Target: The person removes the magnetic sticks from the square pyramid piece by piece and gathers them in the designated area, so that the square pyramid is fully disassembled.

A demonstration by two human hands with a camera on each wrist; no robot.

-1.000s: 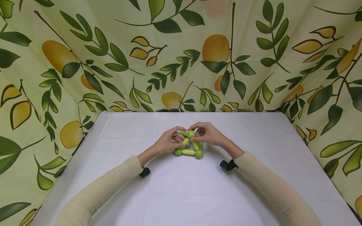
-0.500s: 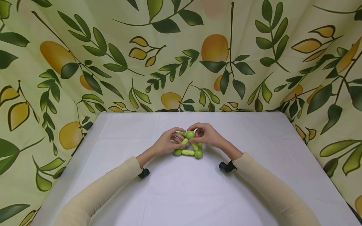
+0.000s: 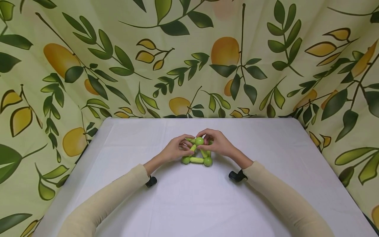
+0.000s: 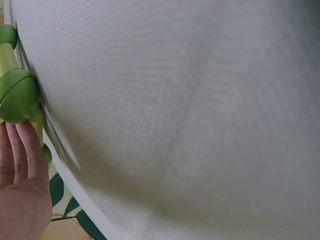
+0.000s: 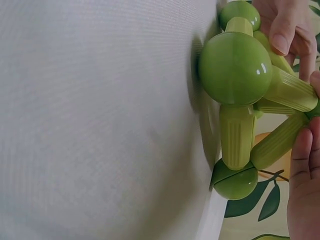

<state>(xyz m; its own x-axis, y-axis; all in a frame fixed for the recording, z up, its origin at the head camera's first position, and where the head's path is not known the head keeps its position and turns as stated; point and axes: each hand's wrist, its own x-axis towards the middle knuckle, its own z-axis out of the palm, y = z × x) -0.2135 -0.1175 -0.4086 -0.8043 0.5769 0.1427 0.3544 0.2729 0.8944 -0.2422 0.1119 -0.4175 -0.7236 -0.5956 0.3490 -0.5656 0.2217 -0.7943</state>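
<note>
A small pyramid-shaped frame of glossy green balls and ribbed yellow-green rods stands on the white-covered table [image 3: 189, 197]. Its top ball [image 3: 199, 141] is pinched between the thumb and fingers of my right hand [image 3: 217, 143]. From the left side, my left hand [image 3: 176, 148] grips a sloping rod [image 3: 192, 148], thumb in front. Along the near base, a rod [image 3: 196, 160] joins two corner balls. The right wrist view shows a corner ball [image 5: 235, 67] close up, with rods running from it. My left fingers [image 4: 34, 150] reach up to a ball [image 4: 19, 95]. The frame's far side is partly hidden by my hands.
Behind the table's far edge hangs a curtain [image 3: 189, 65] printed with leaves and orange fruit, which also lines both sides. A black wrist camera [image 3: 151, 181] sits under the left cuff, and another black camera [image 3: 237, 176] under the right one.
</note>
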